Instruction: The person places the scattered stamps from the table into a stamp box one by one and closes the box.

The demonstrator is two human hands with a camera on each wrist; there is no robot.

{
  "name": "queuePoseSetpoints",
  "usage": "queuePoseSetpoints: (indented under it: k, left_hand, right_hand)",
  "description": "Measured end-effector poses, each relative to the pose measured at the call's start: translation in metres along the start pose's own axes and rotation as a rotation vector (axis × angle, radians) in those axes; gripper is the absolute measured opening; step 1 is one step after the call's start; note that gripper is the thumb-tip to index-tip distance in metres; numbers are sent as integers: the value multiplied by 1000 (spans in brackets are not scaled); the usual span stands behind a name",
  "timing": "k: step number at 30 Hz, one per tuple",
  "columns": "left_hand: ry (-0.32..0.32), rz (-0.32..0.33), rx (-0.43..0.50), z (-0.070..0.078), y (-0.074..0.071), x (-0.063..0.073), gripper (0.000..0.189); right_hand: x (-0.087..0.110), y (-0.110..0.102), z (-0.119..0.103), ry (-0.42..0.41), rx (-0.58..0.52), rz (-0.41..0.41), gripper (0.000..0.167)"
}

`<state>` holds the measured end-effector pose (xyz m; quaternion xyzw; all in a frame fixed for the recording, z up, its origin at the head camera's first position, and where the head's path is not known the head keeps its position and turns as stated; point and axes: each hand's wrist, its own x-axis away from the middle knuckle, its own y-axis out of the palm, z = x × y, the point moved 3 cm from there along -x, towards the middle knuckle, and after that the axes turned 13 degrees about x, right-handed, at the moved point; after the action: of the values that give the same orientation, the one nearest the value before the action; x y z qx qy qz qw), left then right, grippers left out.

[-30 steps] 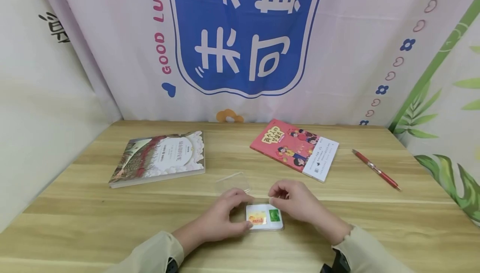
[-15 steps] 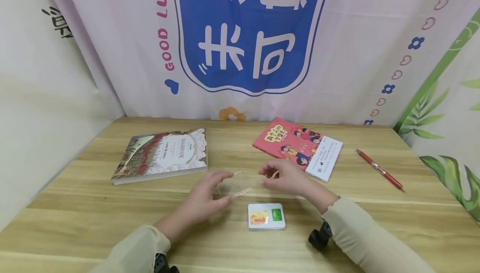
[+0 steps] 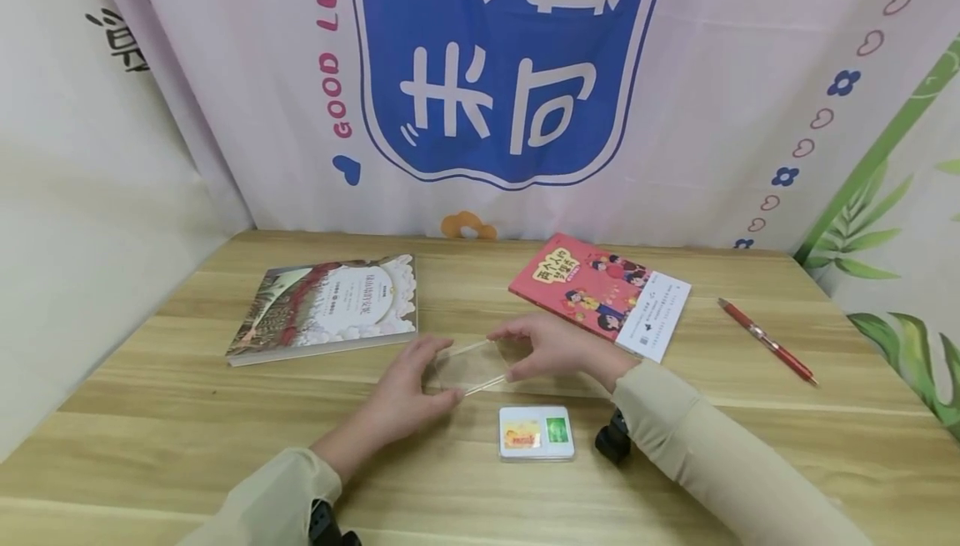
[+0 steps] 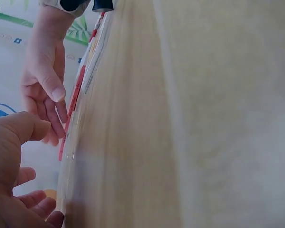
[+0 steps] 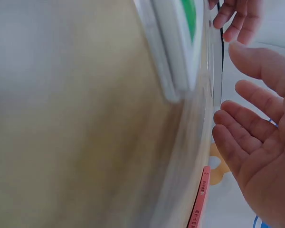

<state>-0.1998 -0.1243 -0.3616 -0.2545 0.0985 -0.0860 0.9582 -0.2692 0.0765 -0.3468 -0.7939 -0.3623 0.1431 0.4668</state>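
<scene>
On the table lies a clear, thin rectangular plastic cover [image 3: 472, 367] with one visible folded-looking edge. My left hand [image 3: 401, 388] is at its left side, thumb and fingers spread along the near and far edges. At the right end is my right hand [image 3: 551, 348], thumb and fingers apart around the corner. Both wrist views show loosely extended fingers: the left hand [image 4: 12, 156] low by the cover, the right hand [image 5: 270, 137] beside the table. Nearer the person sits a small white card in a clear case [image 3: 536, 433], with a yellow picture and a green square.
A thick book [image 3: 330, 308] with a floral cover lies behind the left hand. A red book [image 3: 592, 292] lies behind the right hand. Farther right is a red pen [image 3: 768, 342]. A printed curtain [image 3: 495, 71] rises along the table's back edge.
Both hands have left the small card case and moved away from the person to the clear cover. The left hand arrived first; the right hand has since come to its right end.
</scene>
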Motion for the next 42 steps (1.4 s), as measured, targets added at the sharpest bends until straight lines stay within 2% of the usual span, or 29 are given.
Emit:
queuePoseSetpoints:
  k: [5,11,21,30,36,42]
  left_hand:
    - [-37,-31,-28,-3,2,-5,74]
    - [-38,-111,-136,-8,8,-8,79]
    - [-7,-134,-196,-10,12,-6,67]
    - [21,-137,-168,-7,12,-7,59]
    - [61,-144,-133,-5,10,-10,56]
    - [90,-174,-109,-5,11,-7,55]
  right_hand:
    - [-9,1,2,11,94,-30,63]
    - [-13,5,2,21,193,-71,66]
    - [-12,11,-3,-31,198,-71,60]
    - [-12,11,-4,-70,188,-45,53]
    - [-11,9,-6,-102,252,-50,51]
    - [-4,7,-10,-86,282,-62,51]
